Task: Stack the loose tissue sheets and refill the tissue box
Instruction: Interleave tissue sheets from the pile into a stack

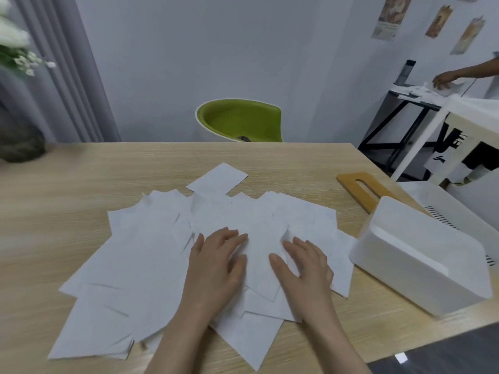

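Resting palm-down on the paper, the left hand point(216, 261) and the right hand point(303, 265) lie side by side near the front edge of the wooden table point(54, 211), a narrow gap between them. Both forearms reach in from the bottom of the view. The fingers of each hand are spread and nearly straight, flat on the sheets, gripping nothing; the right hand's fingertips sit at a raised fold in the sheet between the two hands.

Under and around the hands lies a loose spread of white tissue sheets point(140, 252), overlapping at odd angles; they overlap too much for an exact count, but there are well over a dozen. One sheet point(217, 178) lies at the far edge of the spread, jutting out from the rest.

To the right, just beside the spread, stands one white tissue box point(421, 260), open at the top. Behind it lies one wooden lid point(359, 190) with a slot in it, flat on the table.

Beyond the table's far edge stands one green chair point(240, 120).
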`<state>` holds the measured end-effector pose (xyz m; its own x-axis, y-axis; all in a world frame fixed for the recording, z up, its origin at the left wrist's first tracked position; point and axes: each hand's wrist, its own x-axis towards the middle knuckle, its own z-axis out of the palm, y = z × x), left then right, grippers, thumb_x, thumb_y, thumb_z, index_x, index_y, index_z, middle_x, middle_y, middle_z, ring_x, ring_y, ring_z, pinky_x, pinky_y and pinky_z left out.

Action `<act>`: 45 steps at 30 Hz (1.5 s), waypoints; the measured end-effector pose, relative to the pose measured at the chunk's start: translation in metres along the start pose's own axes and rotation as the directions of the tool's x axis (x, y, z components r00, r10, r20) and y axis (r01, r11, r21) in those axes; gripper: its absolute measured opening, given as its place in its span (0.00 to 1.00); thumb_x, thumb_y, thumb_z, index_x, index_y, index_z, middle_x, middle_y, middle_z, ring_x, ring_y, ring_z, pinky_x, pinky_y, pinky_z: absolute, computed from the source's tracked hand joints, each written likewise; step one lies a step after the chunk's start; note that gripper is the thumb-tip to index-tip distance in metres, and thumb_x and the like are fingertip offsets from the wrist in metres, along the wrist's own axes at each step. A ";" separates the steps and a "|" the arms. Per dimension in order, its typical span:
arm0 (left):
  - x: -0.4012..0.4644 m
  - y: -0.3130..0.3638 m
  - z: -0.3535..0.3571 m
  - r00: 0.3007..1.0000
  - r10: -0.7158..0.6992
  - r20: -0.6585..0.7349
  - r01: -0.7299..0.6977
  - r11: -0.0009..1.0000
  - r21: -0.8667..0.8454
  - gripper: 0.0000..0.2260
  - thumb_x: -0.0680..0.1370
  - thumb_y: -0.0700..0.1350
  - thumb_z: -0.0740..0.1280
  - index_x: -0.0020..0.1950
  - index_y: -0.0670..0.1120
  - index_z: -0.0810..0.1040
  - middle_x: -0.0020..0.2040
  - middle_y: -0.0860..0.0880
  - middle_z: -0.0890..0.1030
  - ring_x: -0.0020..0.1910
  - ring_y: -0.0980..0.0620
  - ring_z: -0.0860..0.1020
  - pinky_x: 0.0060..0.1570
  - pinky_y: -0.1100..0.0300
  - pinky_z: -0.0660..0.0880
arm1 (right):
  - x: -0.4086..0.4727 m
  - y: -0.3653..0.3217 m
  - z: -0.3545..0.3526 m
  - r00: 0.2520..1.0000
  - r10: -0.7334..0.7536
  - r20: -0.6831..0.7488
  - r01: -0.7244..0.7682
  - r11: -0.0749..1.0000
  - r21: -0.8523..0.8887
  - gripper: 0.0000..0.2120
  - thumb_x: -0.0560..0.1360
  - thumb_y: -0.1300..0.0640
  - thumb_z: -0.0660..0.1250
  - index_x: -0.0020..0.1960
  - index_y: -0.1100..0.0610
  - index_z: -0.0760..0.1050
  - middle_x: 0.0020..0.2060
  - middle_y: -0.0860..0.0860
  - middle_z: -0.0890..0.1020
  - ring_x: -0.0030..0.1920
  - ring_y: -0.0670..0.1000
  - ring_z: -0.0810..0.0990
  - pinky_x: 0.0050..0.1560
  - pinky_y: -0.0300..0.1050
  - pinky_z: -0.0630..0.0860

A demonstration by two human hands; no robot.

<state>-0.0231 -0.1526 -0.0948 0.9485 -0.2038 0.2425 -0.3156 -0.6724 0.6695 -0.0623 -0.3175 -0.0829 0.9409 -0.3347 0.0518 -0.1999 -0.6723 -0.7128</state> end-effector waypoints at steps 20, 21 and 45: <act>-0.006 0.022 -0.025 0.971 -0.237 0.017 0.228 0.913 -0.337 0.17 0.78 0.50 0.68 0.67 0.52 0.75 0.65 0.60 0.74 0.67 0.64 0.69 0.67 0.66 0.65 | 0.007 -0.014 -0.025 0.988 0.128 0.092 -0.157 0.811 0.563 0.05 0.76 0.63 0.66 0.44 0.62 0.80 0.26 0.50 0.77 0.27 0.46 0.73 0.31 0.38 0.69; -0.008 0.025 -0.029 0.960 -0.280 0.020 0.262 0.869 -0.420 0.17 0.77 0.49 0.69 0.65 0.53 0.76 0.63 0.60 0.75 0.63 0.67 0.72 0.61 0.70 0.68 | 0.007 -0.014 -0.030 0.985 0.124 0.121 -0.172 0.788 0.591 0.06 0.77 0.63 0.66 0.45 0.61 0.81 0.25 0.50 0.76 0.25 0.45 0.71 0.28 0.35 0.68; -0.052 -0.008 -0.082 0.730 -0.684 -0.002 0.331 0.356 -0.874 0.11 0.79 0.34 0.64 0.54 0.47 0.80 0.41 0.51 0.86 0.40 0.51 0.84 0.42 0.55 0.79 | -0.004 -0.077 0.017 0.938 -0.150 0.312 -0.008 0.891 0.453 0.09 0.75 0.60 0.68 0.50 0.49 0.82 0.41 0.50 0.82 0.39 0.45 0.78 0.42 0.30 0.72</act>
<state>-0.0718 -0.0785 -0.0547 0.9078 0.3128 -0.2793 0.1784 0.3148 0.9322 -0.0464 -0.2532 -0.0402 0.9980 -0.0072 -0.0621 -0.0614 -0.2973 -0.9528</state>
